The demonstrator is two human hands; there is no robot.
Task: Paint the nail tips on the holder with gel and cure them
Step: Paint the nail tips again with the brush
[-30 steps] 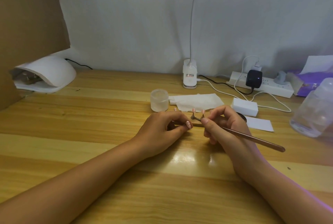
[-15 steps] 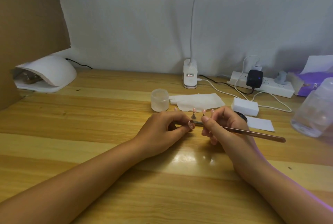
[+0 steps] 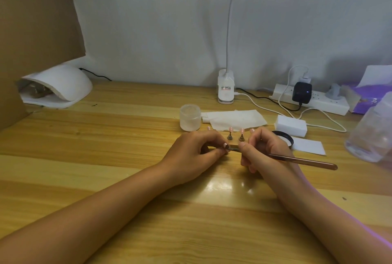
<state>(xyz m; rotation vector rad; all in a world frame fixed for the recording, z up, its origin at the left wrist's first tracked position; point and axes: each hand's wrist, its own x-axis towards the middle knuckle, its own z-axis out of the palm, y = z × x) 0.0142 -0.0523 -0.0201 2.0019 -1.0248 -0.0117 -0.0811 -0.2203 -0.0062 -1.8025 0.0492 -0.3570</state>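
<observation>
Two grips stay put mid-frame: left grip (image 3: 197, 149) pinches a nail tip (image 3: 225, 144), right grip (image 3: 263, 149) clasps the brush (image 3: 297, 160). Brush handle lies flatter than a second ago.

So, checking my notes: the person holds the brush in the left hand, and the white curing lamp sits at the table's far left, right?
Not quite. The head view shows the brush in the right hand; the left hand pinches a small piece at its bristles. The white curing lamp does sit at the table's far left.
</observation>
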